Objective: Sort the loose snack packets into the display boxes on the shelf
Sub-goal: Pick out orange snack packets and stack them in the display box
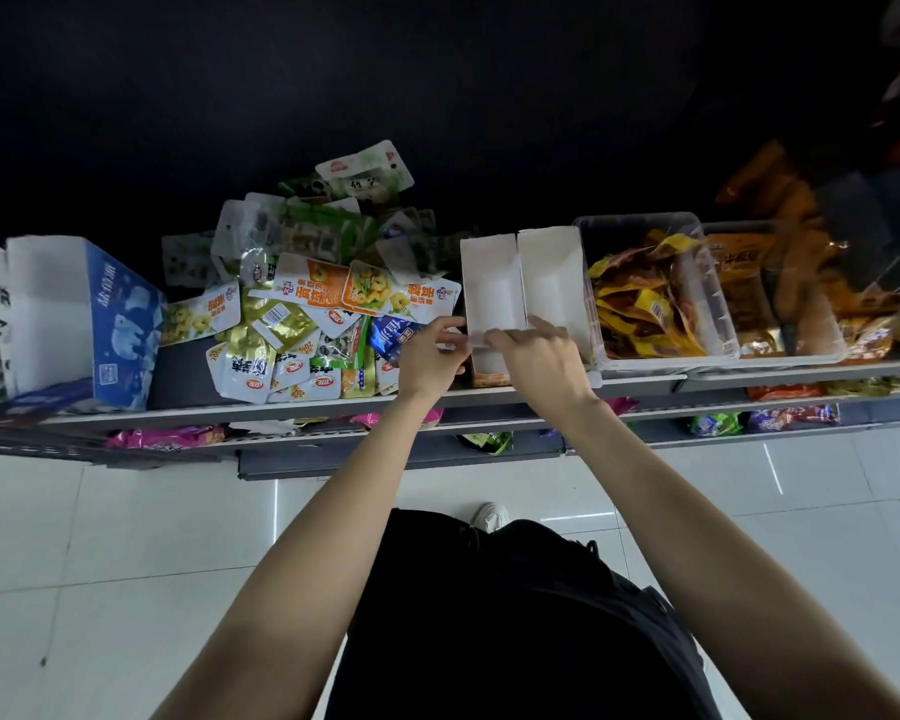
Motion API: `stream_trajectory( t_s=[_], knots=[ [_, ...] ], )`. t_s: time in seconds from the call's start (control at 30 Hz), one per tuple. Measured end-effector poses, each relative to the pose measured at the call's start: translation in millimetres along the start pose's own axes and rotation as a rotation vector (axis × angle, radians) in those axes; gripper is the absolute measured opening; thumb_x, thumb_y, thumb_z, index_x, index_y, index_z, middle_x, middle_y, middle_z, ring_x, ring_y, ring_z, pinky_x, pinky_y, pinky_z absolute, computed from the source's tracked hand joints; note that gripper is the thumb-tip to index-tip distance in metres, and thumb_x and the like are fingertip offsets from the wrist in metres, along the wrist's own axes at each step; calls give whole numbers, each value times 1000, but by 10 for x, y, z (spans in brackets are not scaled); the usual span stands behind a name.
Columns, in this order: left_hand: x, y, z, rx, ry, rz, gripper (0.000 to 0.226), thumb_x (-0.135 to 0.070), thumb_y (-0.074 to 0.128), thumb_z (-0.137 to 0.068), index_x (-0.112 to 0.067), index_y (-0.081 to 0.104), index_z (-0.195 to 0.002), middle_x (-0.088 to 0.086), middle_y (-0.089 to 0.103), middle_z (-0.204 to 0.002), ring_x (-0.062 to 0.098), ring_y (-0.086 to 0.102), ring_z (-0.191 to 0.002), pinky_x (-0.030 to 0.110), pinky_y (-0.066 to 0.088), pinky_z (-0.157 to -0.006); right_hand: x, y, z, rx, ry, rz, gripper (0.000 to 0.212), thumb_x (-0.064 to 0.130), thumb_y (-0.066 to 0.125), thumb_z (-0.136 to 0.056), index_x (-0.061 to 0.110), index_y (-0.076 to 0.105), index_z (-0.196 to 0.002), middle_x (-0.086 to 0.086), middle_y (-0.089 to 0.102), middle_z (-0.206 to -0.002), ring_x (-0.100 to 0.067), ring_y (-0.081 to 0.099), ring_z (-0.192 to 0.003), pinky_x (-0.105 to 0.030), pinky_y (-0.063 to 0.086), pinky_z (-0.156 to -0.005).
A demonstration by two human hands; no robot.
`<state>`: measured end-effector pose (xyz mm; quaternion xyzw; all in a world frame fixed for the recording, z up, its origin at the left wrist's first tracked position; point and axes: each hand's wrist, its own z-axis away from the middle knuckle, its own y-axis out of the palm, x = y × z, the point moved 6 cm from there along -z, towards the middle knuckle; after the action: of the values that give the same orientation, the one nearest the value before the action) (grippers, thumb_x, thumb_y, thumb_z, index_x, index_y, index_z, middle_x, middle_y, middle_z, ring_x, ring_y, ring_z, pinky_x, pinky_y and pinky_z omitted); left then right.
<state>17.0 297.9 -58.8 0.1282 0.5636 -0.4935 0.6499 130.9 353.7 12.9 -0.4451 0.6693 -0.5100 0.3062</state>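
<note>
both my hands are up at the top shelf (261, 414), meeting at the near edge of the white display box (492, 293). my left hand (430, 356) has its fingers curled, thumb and fingertips pinching at the box's front left corner, right where a white flap (476, 339) sticks out. my right hand (533, 358) lies over the front lip of the same box, fingers bent down onto that flap; whether it truly grips or only presses, i cannot tell from here. the box looks empty inside, plain white walls, an orange printed face (489, 379) showing at its front. a second white display box (554, 283) stands touching it on the right, also bare inside.

the loose snack packets (292, 314) lie heaped just left of my left hand: orange-and-white ones on top, gold ones under them, white ones with red logos at the shelf's front edge, a blue packet (392, 335) just beside my knuckles, pale green ones piled toward the back.

further left stands a blue and white carton (120, 324). to the right of the white boxes sits a clear plastic bin (661, 293) full of yellow and brown packets, then another bin (780, 304) with orange ones. lower shelves show pink, green and purple bags. below me, white floor tiles (126, 537) and one pale shoe (491, 516).
</note>
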Motion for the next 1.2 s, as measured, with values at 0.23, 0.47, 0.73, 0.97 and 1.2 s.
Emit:
stream_trajectory(
  t_s=[0.23,0.47,0.73,0.97,1.2],
  knots=[
    [-7,-2,-4,39,45,-48,36,-11,63,-88,-15,58,-124,4,68,-106,18,65,-87,40,58,-76,144,-11,161,188,-207,179,47,-2,58,-49,17,75,-88,-1,64,-52,-19,66,-57,-45,52,-90],
    [16,-414,197,7,246,-254,23,-21,56,-92,-18,64,-114,-6,69,-96,3,61,-86,17,50,-74,236,-112,90,221,-59,-251,33,12,73,-72,15,69,-105,-4,70,-107,-25,67,-93,-43,51,-87],
    [495,-1517,68,-377,283,-551,34,-19,60,-87,-12,58,-120,7,60,-117,25,53,-111,37,47,-92,612,550,-732,359,198,-310,33,14,48,-94,16,57,-125,-6,61,-122,-25,59,-107,-36,49,-86],
    [118,-1104,-569,33,559,-1010,55,-25,54,-92,-13,35,-141,8,35,-147,25,33,-135,39,27,-113,665,1142,-811,533,342,-148,64,23,65,-85,10,33,-139,-15,39,-141,-32,33,-132,-40,26,-112],
    [231,-887,-697,77,511,-1330,69,-29,64,-85,-19,29,-144,5,33,-143,24,25,-134,43,25,-107,734,1158,-569,423,221,-152,51,6,47,-93,26,42,-139,-3,38,-146,-24,33,-135,-36,27,-112]
  ],
)
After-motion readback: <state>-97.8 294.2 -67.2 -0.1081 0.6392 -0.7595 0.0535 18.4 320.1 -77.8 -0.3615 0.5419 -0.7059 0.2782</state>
